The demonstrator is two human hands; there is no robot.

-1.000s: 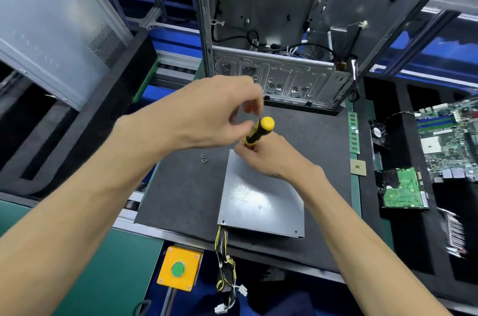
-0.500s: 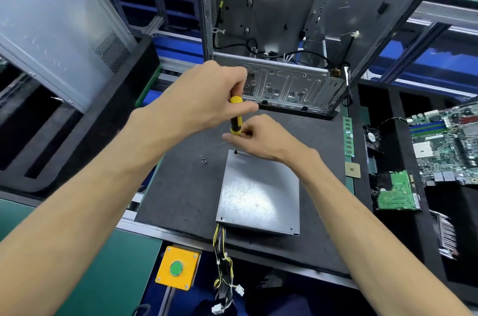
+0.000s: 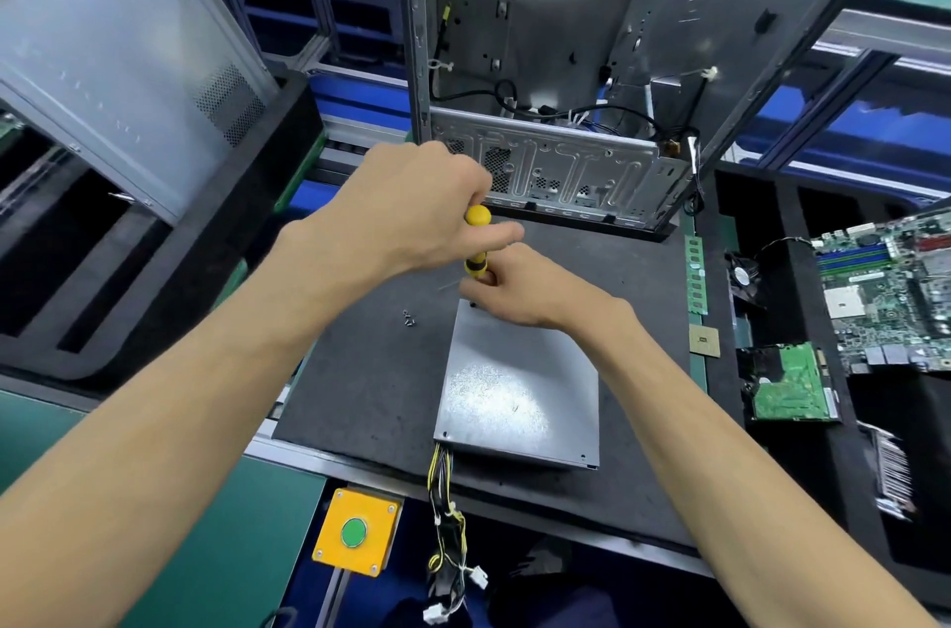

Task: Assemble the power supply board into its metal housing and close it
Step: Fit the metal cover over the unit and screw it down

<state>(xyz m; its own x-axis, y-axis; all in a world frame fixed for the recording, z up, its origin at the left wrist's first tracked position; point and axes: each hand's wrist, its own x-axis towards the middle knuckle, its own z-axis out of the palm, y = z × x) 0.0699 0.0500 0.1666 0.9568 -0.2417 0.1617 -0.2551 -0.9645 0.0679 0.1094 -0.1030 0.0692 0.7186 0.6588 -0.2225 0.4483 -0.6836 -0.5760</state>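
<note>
Because your left hand (image 3: 411, 210) wraps the yellow-and-black plastic screwdriver (image 3: 476, 241) high on its handle to turn it, your right hand (image 3: 520, 288) pinches just below to steady the tip over the flat grey metal housing's (image 3: 520, 390) far-left corner.

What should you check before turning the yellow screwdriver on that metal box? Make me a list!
1. Left hand grips the screwdriver handle: ok.
2. Right hand steadies the lower end of the tool: ok.
3. Screwdriver stands about upright over the far left corner of the metal housing: ok.
4. Tip seated in the screw head: cannot tell, the right hand's fingers hide it.
5. Lid lies flat and closed on the housing: ok.
6. Spare screws lie on the black mat to the left of the housing: ok.
</note>
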